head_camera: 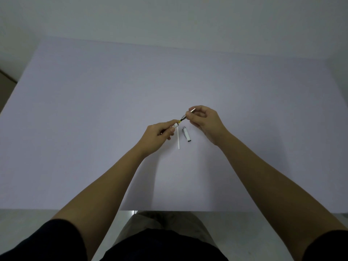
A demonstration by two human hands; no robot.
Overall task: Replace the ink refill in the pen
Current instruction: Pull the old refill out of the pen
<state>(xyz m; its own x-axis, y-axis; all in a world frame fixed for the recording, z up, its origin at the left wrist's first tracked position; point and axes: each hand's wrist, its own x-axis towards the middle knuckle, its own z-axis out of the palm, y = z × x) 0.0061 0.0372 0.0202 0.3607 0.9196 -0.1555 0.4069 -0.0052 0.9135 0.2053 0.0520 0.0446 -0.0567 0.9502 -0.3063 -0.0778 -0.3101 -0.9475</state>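
Both hands are up over the middle of the pale lavender table [94, 129], working the same slim object between them. The left hand [160, 133] has its thumb and forefinger pinched tight on a white pen piece [175, 125], the other fingers curled in under the palm. Out of that piece runs a thin refill [182, 118], yellow where it leaves the white and dark after that, angling up and to the right. The right hand [204, 119] meets it there, thumb and forefinger pressed together on a metallic tip section [189, 113], its silvery end poking out past the fingertips. The remaining fingers of that hand are loosely bent, not touching anything I can make out.

Down on the table, just below the gap between the two hands, lie two loose items side by side but apart: a thin white tube [178, 138], pointing roughly toward the near edge, and a short white pen section with silver ends [186, 134] just to its right. Both forearms reach in from the near edge.
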